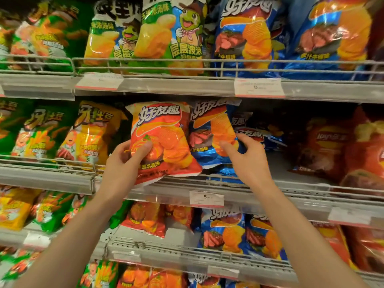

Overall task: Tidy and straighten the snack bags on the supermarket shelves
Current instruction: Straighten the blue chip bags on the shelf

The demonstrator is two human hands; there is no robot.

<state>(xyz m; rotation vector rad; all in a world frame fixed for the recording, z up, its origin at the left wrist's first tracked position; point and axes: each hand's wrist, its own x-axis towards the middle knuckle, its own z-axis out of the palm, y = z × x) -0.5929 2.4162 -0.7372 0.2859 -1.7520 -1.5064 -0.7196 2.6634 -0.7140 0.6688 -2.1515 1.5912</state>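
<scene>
Two hands up at the middle shelf (207, 185). Left hand (126, 161) gripping orange chip bag (164, 140) at its 8 o'clock corner, thumb across the front. Right hand (247, 161) clasping blue chip bag (212, 132) at 4 o'clock, touching its orange neighbour.

The small print on the price tag (206, 198) was too small to read. The left hand (126, 163) covered the lower left corner of the orange bag (164, 140). The orange bag hid the left side of the blue bag (212, 134). The top edge cut off the turtle bags (172, 34). The green bags (41, 34) at the far left were blurred.
</scene>
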